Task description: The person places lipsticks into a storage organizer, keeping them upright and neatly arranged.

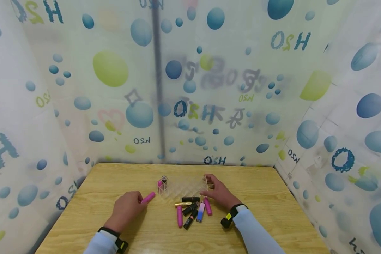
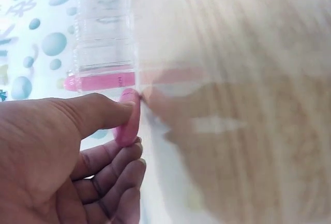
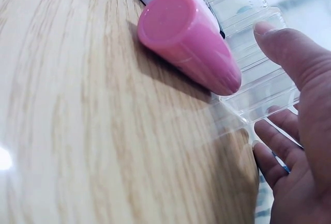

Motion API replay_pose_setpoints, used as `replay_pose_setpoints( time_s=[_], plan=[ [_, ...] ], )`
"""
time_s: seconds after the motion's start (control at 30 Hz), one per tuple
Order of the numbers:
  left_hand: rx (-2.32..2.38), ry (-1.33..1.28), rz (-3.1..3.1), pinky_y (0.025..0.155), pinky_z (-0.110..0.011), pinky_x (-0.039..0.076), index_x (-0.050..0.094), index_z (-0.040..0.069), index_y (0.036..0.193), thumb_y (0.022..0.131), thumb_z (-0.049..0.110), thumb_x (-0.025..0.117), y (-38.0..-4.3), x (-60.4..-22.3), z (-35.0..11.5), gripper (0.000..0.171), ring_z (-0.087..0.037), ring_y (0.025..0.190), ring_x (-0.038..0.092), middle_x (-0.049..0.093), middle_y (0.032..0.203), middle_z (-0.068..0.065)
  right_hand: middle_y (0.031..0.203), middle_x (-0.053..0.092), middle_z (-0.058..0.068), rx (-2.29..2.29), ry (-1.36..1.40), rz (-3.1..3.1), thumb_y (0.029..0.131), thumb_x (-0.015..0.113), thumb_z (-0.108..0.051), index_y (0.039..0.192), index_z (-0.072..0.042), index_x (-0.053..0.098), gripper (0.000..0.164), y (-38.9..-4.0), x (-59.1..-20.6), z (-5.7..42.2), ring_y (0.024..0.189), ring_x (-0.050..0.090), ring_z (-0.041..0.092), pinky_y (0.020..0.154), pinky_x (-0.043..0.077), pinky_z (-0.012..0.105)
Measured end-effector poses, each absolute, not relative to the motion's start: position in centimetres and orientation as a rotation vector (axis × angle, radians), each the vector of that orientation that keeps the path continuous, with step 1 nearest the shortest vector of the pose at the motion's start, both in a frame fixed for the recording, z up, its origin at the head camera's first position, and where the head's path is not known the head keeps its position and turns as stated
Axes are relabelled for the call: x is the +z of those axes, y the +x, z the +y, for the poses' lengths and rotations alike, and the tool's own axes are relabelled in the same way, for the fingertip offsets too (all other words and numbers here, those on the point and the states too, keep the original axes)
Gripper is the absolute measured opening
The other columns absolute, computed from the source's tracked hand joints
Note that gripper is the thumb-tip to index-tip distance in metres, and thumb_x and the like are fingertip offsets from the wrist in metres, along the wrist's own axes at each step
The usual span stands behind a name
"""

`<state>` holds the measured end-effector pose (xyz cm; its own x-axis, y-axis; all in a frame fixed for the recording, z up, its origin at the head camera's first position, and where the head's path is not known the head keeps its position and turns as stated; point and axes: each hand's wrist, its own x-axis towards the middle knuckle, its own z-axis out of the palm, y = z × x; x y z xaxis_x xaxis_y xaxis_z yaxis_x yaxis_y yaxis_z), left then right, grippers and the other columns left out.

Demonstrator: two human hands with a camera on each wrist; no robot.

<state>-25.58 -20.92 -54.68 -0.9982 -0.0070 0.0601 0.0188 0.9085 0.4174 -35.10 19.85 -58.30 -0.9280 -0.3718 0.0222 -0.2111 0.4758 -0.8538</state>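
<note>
My left hand (image 1: 127, 209) pinches a pink lipstick tube (image 1: 148, 197) between thumb and fingers, just left of a clear plastic organizer (image 1: 184, 187). In the left wrist view, this held tube (image 2: 128, 118) is right beside the organizer's end slot, where another pink tube (image 2: 103, 82) stands. My right hand (image 1: 220, 192) grips the organizer's right end, its thumb at the front and its fingers round the end. The right wrist view shows clear dividers (image 3: 258, 43) under that thumb. Close to it lies a pink tube (image 3: 191, 43) on the table.
In front of the organizer lie several lipsticks: a gold one (image 1: 183, 204), black ones (image 1: 190, 199), a blue and lilac one (image 1: 200, 212) and another pink one (image 1: 179, 216). A dark-topped lipstick (image 1: 164, 180) stands in the organizer's left end. A patterned curtain (image 1: 190, 141) borders the wooden table (image 1: 254, 183).
</note>
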Motion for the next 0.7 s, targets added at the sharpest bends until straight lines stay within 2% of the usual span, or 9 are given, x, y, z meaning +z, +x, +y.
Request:
replay_pose_setpoints(
  time_s=[0.07, 0.13, 0.3, 0.5, 0.7],
  plan=[
    [-0.679, 0.001, -3.005, 0.057, -0.036, 0.044, 0.073, 0.013, 0.083, 0.101, 0.043, 0.082, -25.7, -54.2, -21.0, 0.036, -0.019, 0.062, 0.054, 0.06, 0.07, 0.0, 0.159, 0.055, 0.01, -1.441, -0.506, 2.553, 0.101, 0.084, -0.041, 0.166, -0.02, 0.043, 0.08, -35.1, -58.3, 19.8, 0.141, 0.057, 0.039, 0.118, 0.046, 0.061],
    [-0.689, -0.005, -2.987, 0.057, -0.036, 0.044, 0.073, 0.012, 0.083, 0.101, 0.043, 0.082, -25.8, -53.6, -21.0, 0.037, -0.019, 0.062, 0.054, 0.06, 0.07, 0.0, 0.158, 0.055, 0.01, -1.439, -0.498, 2.553, 0.101, 0.084, -0.041, 0.166, -0.02, 0.044, 0.08, -35.0, -58.2, 19.8, 0.141, 0.057, 0.038, 0.118, 0.045, 0.06],
    [-0.754, -0.035, -2.946, 0.057, -0.034, 0.044, 0.075, 0.013, 0.09, 0.101, 0.027, 0.08, -25.9, -51.8, -21.2, 0.019, -0.017, 0.063, 0.055, 0.065, 0.075, 0.005, 0.158, 0.056, 0.011, -1.431, -0.5, 2.553, 0.101, 0.083, -0.039, 0.166, -0.018, 0.043, 0.079, -34.8, -57.9, 19.7, 0.14, 0.057, 0.038, 0.118, 0.046, 0.061],
    [-0.834, -0.047, -2.912, 0.058, -0.035, 0.044, 0.073, 0.014, 0.092, 0.104, 0.027, 0.077, -25.8, -48.6, -20.5, 0.018, -0.018, 0.064, 0.055, 0.066, 0.075, 0.005, 0.16, 0.054, 0.011, -1.432, -0.501, 2.541, 0.102, 0.083, -0.038, 0.167, -0.017, 0.042, 0.08, -34.5, -57.7, 19.6, 0.142, 0.055, 0.038, 0.119, 0.044, 0.06],
    [-0.824, -0.186, -2.82, 0.061, -0.036, 0.047, 0.074, 0.018, 0.089, 0.103, 0.027, 0.08, -26.4, -45.9, -18.6, 0.017, -0.016, 0.065, 0.056, 0.066, 0.077, 0.006, 0.159, 0.055, 0.011, -1.431, -0.498, 2.55, 0.103, 0.082, -0.038, 0.167, -0.017, 0.042, 0.078, -34.5, -57.6, 19.6, 0.142, 0.056, 0.038, 0.119, 0.044, 0.061]
  ],
)
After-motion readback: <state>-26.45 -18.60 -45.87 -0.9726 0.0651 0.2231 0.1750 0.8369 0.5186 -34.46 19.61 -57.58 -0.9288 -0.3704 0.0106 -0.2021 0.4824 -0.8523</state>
